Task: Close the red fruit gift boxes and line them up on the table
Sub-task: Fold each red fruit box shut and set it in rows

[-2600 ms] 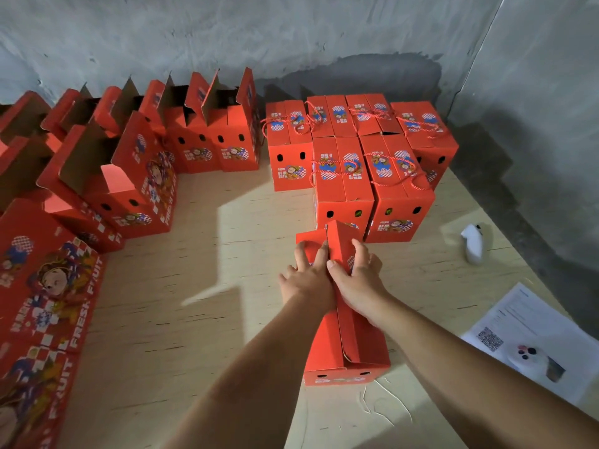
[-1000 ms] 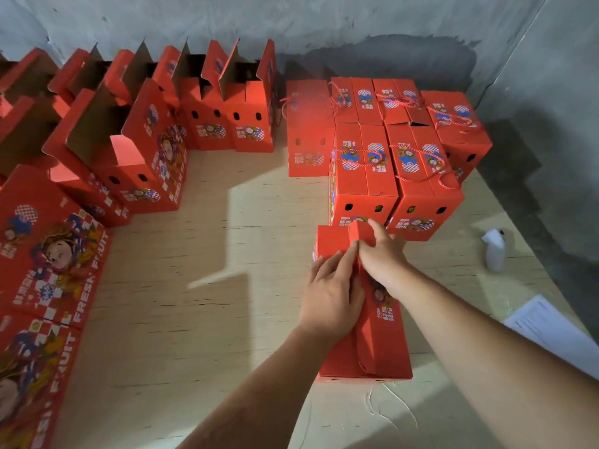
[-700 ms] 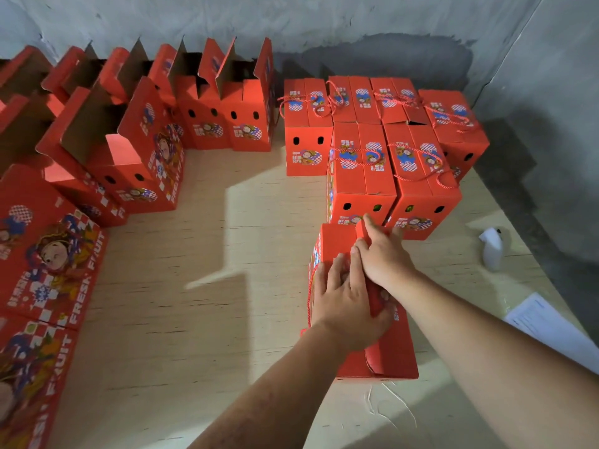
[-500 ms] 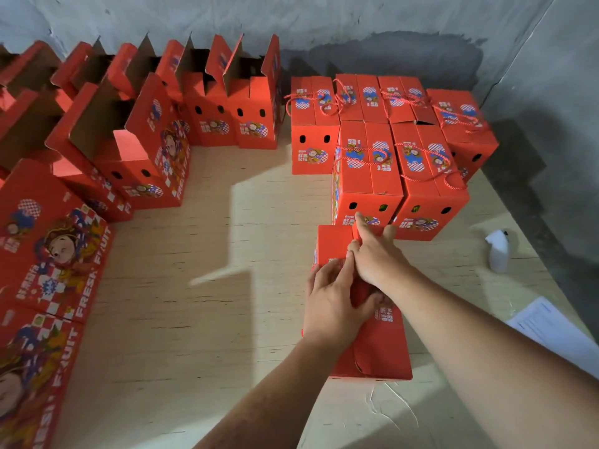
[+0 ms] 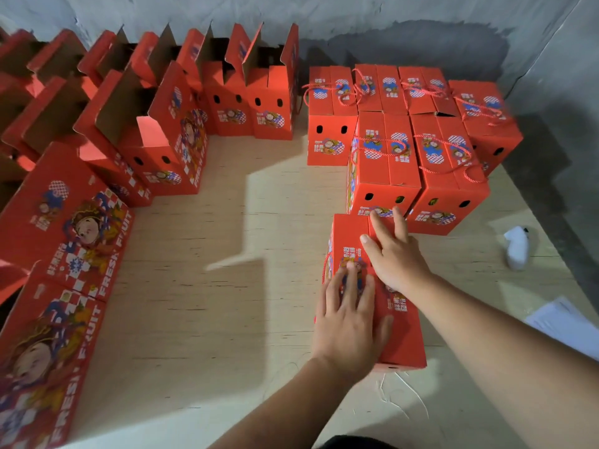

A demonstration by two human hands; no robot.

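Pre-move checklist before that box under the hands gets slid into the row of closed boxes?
1. Top flaps of the red cardboard gift box under the hands flat and closed: ok.
2. Left hand flat on the lid, fingers straight: ok.
3. Right hand flat on the far end of the lid: ok.
4. Red rope handle laid over this lid as on the closed boxes behind: not ok, only a loop at its left side.
5. Tabs locked inside: cannot tell.
6. Bare wooden table left of the front closed box: ok.

Lighting, as I see it: dim; hard-edged bright patch left of fingers (image 5: 351, 286); edges bowed, motion-blurred.
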